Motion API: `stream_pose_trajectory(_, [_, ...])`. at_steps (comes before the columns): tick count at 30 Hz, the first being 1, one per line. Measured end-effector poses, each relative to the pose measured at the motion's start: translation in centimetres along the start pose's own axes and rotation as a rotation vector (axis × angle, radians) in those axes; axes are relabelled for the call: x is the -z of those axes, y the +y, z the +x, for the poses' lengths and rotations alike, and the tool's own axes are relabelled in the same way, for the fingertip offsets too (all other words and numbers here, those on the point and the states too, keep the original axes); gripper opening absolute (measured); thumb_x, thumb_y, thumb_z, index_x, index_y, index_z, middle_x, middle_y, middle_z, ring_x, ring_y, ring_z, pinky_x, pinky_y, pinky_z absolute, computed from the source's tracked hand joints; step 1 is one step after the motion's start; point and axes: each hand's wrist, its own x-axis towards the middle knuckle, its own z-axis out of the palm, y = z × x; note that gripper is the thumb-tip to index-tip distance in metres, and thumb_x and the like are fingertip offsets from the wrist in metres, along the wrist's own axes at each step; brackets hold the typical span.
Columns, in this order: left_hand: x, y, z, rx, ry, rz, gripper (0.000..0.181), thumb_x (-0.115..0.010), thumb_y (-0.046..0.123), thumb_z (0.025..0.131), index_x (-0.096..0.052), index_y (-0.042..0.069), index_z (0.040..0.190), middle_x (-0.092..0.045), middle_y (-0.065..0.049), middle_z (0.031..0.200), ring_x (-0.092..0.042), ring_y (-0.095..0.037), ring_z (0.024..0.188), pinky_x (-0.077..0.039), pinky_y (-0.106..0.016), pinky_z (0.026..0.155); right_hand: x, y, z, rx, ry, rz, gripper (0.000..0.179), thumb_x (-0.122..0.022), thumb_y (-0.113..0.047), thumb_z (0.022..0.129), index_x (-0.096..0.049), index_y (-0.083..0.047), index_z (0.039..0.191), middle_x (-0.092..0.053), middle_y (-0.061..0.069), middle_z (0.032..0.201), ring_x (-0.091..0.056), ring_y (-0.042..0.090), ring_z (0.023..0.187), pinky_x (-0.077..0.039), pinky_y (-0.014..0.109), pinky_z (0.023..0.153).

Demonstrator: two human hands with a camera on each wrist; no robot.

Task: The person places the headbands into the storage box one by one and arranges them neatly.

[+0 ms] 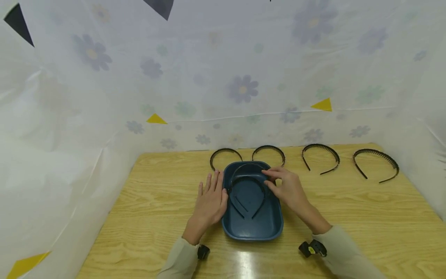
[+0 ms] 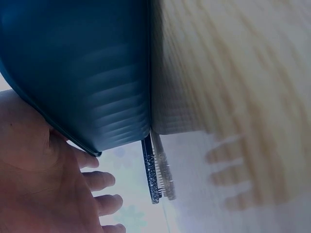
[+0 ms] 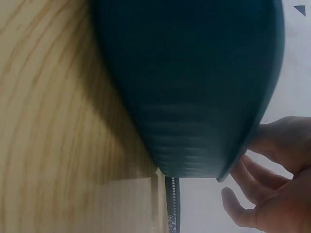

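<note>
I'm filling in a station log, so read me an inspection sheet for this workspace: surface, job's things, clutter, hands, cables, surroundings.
Surface: wood-grain table, with a bright glare patch near the front.
Job's things: blue tray on the table, with two black headbands in or over it; four more headbands lie beyond it, two behind and two farther right.
Clutter: nothing seen.
Hands: left hand against the tray's left side, fingers straight; right hand appears to pinch one headband at the tray's right side.
Cables: nothing seen.
Surroundings: pale flower-print sheeting with yellow triangles and dark triangles.
</note>
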Motion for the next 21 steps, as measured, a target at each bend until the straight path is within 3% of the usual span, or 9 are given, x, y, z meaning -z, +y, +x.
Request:
stream_pose_trajectory(9, [-0.1,0.0,0.1,-0.014,0.015,-0.012,0.058,-0.027,0.028,0.112,-0.016,0.008,0.166,-0.008,-0.009,0.172,-0.007,-0.035,0.157,-0.009,-0.063,0.121,-0.7,0.0,-0.1,0.052,0.014,-0.067,0.039,-0.087,0.004,0.078,-0.078,0.001,0.115,-0.072,0.015,0.107,-0.062,0.015,0.068,-0.044,0.027,0.054])
stream_pose_trajectory(21, [0.0,0.1,-0.1,-0.014,-0.004,-0.008,0.059,-0.025,0.030,0.113,-0.013,0.008,0.166,-0.004,-0.010,0.171,-0.007,-0.037,0.157,-0.009,-0.062,0.122,-1.3,-0.8,0.1,0.003,-0.128,-0.193,0.037,-0.084,-0.002,0.083,-0.076,0.000,0.119,-0.070,0.015,0.110,-0.067,0.021,0.076,-0.051,0.032,0.060])
